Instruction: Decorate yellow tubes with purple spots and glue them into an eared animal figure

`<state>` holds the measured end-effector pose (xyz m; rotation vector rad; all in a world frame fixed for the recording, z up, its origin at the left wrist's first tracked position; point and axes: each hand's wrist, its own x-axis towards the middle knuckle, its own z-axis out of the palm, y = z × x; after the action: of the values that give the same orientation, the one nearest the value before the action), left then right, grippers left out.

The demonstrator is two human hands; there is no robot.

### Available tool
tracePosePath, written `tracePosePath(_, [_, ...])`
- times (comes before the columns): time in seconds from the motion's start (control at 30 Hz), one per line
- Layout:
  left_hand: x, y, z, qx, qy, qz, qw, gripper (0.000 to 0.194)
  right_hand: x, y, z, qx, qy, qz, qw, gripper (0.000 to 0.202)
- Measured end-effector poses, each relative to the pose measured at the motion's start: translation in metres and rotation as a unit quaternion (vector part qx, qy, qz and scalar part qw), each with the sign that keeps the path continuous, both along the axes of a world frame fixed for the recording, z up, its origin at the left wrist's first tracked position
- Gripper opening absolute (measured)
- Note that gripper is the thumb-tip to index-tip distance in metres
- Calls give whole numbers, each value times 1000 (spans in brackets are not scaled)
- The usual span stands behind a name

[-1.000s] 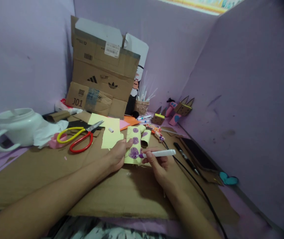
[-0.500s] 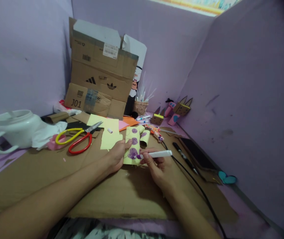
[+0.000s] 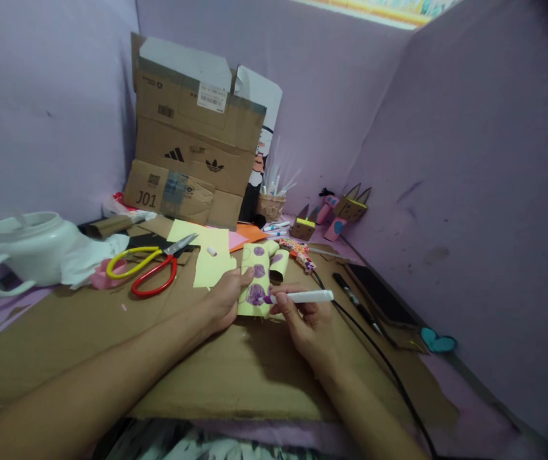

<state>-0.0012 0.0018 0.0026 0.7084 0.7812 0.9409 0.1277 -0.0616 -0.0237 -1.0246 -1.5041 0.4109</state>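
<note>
The left hand [image 3: 229,295] is holding a pale yellow, paper-covered piece with purple spots [image 3: 256,281] above the brown cardboard-covered table [image 3: 192,377], its grip closing around the left edge with the thumb lying on the front. The right hand [image 3: 305,316] is pinching a slim white felt marker with a purple tip [image 3: 309,296], fingers closed near the writing end. The tip is meeting the lowest and largest spot, or hovering just over it; which, I cannot tell. This step is calling for short, light strokes working inward from the outline, since scribbled streaks are leaving paler gaps. The left thumb is sitting beside the middle spot, so watching for wet ink there is worthwhile. Bracing the piece firmly is helping too, as a hollow-looking, yellow spotted tube [image 3: 280,263] is lying just behind it.
</note>
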Motion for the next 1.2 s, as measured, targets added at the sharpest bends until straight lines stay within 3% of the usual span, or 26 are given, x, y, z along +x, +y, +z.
tracePosePath(0.4, [0,2,-4,0,-1,8,1000,16,1,4,-5,27,-45,10,999,14])
tracePosePath(0.87, [0,1,-2,-4,2,6,1000,15,5,-1,-1,16,25,-28,999,15])
tracePosePath(1.2, [-1,0,-1,-3,21,1,1000,14,3,-6,9,-20,-23,-36,999,21])
